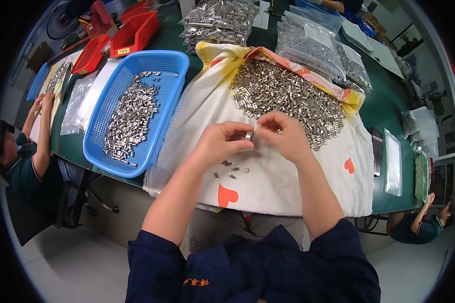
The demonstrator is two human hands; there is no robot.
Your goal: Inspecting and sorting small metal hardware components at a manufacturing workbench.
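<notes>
Left hand (pixel 220 143): thumb and fingers closed on a small round silver metal piece (pixel 249 136), held above the cloth. Right hand (pixel 286 135): just beside it, fingers curled inward; cannot tell whether they grip anything. Below the hands, a few loose short silver metal cylinders (pixel 233 177) lie scattered on a white cloth with red hearts and a yellow-patterned edge (pixel 187 174). Beyond the right hand, a broad heap of similar silver metal cylinders (pixel 288 96), on the same cloth. To the left, a light-blue perforated plastic basket (pixel 97 151), part filled with more cylinders. Far side of the dark green table (pixel 389 103): stacked clear plastic bags of metal parts (pixel 218 22); red plastic bins (pixel 134 35) at far left.
</notes>
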